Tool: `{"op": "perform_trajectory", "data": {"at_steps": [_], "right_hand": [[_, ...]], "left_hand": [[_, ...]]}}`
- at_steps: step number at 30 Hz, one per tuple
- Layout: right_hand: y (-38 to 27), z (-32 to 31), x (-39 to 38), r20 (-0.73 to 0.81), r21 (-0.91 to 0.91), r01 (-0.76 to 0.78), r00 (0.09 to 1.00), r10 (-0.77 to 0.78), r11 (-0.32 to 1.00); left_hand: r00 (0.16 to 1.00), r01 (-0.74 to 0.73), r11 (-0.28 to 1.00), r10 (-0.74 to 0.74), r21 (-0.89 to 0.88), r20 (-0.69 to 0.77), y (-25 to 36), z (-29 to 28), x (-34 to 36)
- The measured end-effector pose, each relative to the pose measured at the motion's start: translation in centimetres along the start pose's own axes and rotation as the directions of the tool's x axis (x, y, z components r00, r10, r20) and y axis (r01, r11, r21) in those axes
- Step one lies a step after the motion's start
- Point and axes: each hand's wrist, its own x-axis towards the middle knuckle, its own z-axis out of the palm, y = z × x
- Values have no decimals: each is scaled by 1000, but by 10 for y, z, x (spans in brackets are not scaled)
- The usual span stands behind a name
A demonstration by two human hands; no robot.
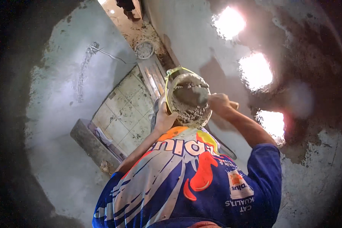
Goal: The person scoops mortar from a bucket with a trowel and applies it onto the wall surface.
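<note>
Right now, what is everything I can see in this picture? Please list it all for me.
Bucket: one, pale and mortar-smeared, centre, in the left hand
Bucket handle: one, yellow-green, at the bucket's upper rim
Mortar-like mix: one mass, grey, inside the bucket
Trowel: one, grey blade, over the mix
Farther container: one, greyish, top centre
Floor tiles: several, pale and dirty, left of centre
Wire: one, whitish, upper left
Walls: at least two, grey, left and right
Bright patches: three, white, right; source unclear
Shirt: one, blue and multicoloured, bottom
Left hand: one, bare, on the bucket's left side
Right hand: one, bare, gripping the trowel
</note>
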Motion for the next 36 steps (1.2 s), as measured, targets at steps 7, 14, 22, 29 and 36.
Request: {"op": "perform_trajectory", "data": {"at_steps": [7, 14, 22, 29, 36], "right_hand": [[50, 8, -21, -180, -218, -173, 974, 134, 961], [-42, 24, -3, -77, 419, -13, 996, 50, 908], [-23, 2, -38, -178, 699, -8, 966, 185, 715], [14, -91, -48, -29, 560, -39, 997, 67, 827], [95, -218, -34, 176, 936, -89, 956, -233, 340]], "left_hand": [[996, -2, 999, 7, -54, 93, 21, 0, 0], [999, -52, 998, 53, -32, 14, 47, 5, 6], [993, 113, 937, -112, -331, 23, 19, -9, 15], [980, 139, 940, -177, -313, -95, 17, -21, 18], [980, 123, 980, -144, -158, -134, -33, -26, 17]]}}
